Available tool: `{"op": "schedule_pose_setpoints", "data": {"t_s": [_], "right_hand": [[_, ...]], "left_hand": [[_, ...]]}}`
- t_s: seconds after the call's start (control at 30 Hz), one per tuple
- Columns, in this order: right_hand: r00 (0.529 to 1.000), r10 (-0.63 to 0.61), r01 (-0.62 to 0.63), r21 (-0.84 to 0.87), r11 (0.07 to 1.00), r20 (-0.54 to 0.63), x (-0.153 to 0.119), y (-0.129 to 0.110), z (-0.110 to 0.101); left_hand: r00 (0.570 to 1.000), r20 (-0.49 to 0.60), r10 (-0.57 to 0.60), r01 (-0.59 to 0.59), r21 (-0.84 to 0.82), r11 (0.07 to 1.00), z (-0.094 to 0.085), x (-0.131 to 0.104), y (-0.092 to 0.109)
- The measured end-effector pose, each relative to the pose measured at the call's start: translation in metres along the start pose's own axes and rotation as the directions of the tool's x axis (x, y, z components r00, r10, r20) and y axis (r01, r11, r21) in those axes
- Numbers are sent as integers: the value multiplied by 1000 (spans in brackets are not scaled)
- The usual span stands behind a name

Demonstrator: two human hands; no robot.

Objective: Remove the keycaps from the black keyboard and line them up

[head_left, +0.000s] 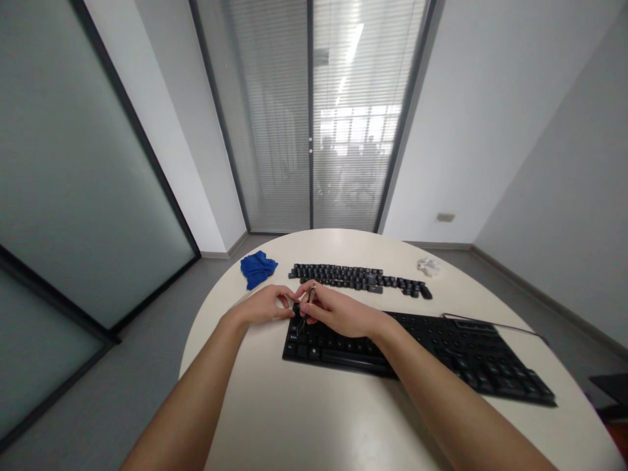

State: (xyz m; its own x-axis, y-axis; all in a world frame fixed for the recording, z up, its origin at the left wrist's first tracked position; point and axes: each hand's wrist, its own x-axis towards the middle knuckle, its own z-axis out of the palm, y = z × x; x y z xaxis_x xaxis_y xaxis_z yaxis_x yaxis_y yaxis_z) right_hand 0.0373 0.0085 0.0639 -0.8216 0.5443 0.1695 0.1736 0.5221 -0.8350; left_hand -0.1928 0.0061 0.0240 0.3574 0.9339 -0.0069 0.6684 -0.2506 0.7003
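Observation:
A black keyboard (422,347) lies on the round white table (294,412), with many of its keycaps off. My right hand (338,311) is over its left part, the fingers closed on a thin metal tool (311,294) whose wire ends reach down to the keys. At the keyboard's upper left corner, my left hand (267,304) touches the edge with thumb and forefinger brought close together; anything between them is too small to make out. Loose black keycaps (338,276) are laid out in rows behind the keyboard.
A crumpled blue cloth (258,268) rests at the table's back left. At the back right is a small white crumpled piece (428,266). The keyboard's black cable (495,324) runs toward the right edge. Glass panels with blinds stand beyond the table.

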Motion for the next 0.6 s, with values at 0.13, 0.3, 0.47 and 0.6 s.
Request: {"op": "schedule_pose_setpoints", "data": {"t_s": [0.13,0.3,0.47,0.6], "right_hand": [[1000,14,-14,-58,998,8,-2,0,-6],[1000,-9,11,-120,993,22,-4,1,-13],[999,19,-15,-84,996,49,-4,1,-16],[991,70,-62,-69,996,116,-4,6,-19]], "left_hand": [[1000,0,-6,6,-6,1000,1,1,-5],[1000,7,-10,10,-22,1000,2,2,-7],[1000,-5,-9,9,-44,999,4,4,-14],[1000,-11,-8,8,-35,999,4,4,-19]]}}
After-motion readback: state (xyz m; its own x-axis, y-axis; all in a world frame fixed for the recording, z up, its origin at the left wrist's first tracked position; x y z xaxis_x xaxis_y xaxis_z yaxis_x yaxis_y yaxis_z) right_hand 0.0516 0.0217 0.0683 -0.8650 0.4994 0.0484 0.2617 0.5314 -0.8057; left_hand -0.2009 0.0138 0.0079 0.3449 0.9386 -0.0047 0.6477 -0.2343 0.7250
